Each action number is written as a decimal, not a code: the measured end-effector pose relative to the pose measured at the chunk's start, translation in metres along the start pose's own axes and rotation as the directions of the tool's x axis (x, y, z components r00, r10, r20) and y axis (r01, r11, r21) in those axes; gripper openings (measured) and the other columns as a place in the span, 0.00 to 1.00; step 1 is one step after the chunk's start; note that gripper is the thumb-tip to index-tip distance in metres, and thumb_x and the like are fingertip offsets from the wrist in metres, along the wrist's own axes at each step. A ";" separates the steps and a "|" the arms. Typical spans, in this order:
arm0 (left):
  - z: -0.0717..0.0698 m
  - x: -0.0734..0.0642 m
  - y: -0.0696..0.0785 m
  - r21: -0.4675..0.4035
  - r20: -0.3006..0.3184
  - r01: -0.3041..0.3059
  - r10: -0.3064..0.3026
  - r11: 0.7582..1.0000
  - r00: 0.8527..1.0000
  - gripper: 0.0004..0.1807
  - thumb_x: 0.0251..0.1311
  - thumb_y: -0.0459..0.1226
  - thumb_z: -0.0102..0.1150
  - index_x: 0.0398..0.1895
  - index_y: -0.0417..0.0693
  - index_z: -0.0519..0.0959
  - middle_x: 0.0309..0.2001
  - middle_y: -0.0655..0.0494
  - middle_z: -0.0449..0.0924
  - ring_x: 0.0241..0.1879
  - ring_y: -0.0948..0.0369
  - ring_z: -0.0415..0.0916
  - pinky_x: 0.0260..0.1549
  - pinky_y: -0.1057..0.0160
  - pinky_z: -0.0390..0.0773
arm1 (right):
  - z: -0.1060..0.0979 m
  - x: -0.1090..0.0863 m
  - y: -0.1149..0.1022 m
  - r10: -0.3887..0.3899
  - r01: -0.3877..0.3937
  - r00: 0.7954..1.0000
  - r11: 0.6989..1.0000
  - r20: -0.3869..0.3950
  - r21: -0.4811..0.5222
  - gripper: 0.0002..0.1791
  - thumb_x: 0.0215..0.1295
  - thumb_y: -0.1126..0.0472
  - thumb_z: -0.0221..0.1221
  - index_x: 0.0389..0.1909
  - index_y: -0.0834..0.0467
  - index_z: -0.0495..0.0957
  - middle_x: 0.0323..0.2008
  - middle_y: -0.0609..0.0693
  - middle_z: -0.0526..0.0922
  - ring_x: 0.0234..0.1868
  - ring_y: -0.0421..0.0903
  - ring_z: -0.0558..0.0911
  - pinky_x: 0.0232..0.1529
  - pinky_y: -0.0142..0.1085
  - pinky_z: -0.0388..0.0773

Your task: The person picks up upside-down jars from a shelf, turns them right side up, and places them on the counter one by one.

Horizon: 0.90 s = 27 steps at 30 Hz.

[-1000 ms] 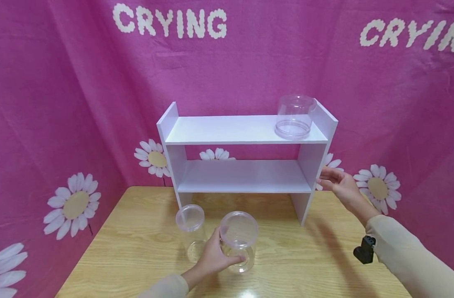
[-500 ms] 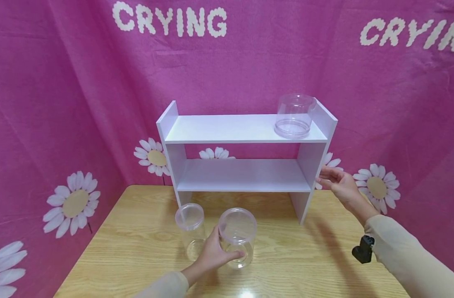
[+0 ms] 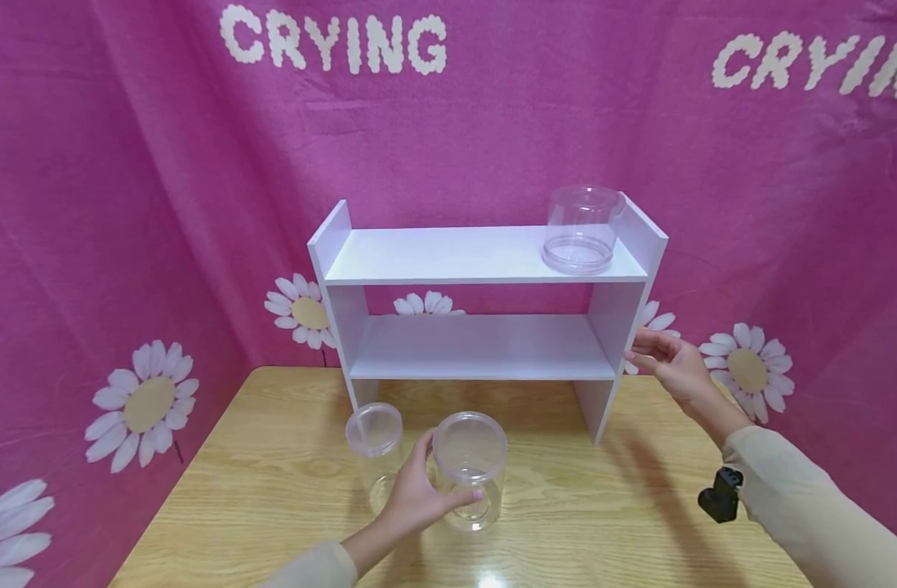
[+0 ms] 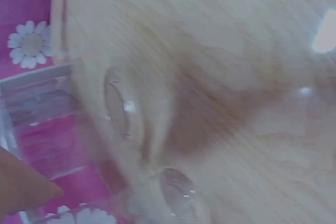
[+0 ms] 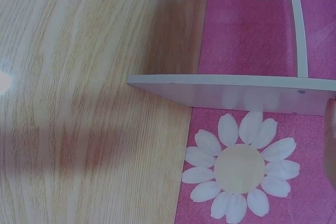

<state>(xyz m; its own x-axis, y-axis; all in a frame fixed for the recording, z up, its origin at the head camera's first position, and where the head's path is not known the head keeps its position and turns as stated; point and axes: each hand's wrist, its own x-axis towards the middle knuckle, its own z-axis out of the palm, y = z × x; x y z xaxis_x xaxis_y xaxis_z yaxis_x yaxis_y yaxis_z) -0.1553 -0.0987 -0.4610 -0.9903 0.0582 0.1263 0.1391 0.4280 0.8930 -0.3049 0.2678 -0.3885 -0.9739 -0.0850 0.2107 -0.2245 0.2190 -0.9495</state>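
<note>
A wide clear plastic jar (image 3: 469,465) with a rim at its top stands upright on the wooden table. My left hand (image 3: 417,490) is beside it, fingers extended along its left side and thumb stretched across its near side. Just left of that hand is a narrower clear jar (image 3: 377,457), partly hidden by it. In the left wrist view one finger (image 4: 26,184) shows, blurred, along with round clear bases. My right hand (image 3: 676,367) touches the right side panel (image 3: 618,351) of a white two-tier shelf (image 3: 485,351) from outside, fingers loosely extended.
On the upper tier, at the right end, stands a short wide clear jar (image 3: 581,233). The shelf rests on the wood-grain table (image 3: 566,523). Behind it hangs a pink cloth (image 3: 507,122) with daisies and lettering. A black device (image 3: 720,494) is on the right sleeve.
My left hand has loosened around the wide jar, its fingers lifting and spreading, and shifted slightly left. The wide jar moved slightly away earlier, then stayed put. My right hand stays at the shelf panel.
</note>
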 end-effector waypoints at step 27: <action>-0.030 0.079 0.151 0.126 -0.063 -0.173 0.182 0.977 0.981 0.54 0.42 0.51 0.75 0.72 0.49 0.56 0.71 0.50 0.60 0.72 0.51 0.59 0.70 0.48 0.63 | 0.000 -0.001 -0.005 0.008 -0.008 1.000 0.999 0.008 -0.040 0.14 0.61 0.61 0.64 0.40 0.37 0.76 0.32 0.23 0.79 0.36 0.21 0.78 0.39 0.14 0.76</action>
<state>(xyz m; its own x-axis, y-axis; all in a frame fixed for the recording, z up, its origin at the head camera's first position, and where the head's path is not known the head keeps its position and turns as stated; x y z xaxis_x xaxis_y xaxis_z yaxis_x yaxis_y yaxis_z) -0.2125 -0.0568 -0.3031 -0.9462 0.0788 0.3137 0.3074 0.5212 0.7961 -0.3032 0.2672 -0.3842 -0.9753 -0.0907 0.2013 -0.2183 0.2582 -0.9411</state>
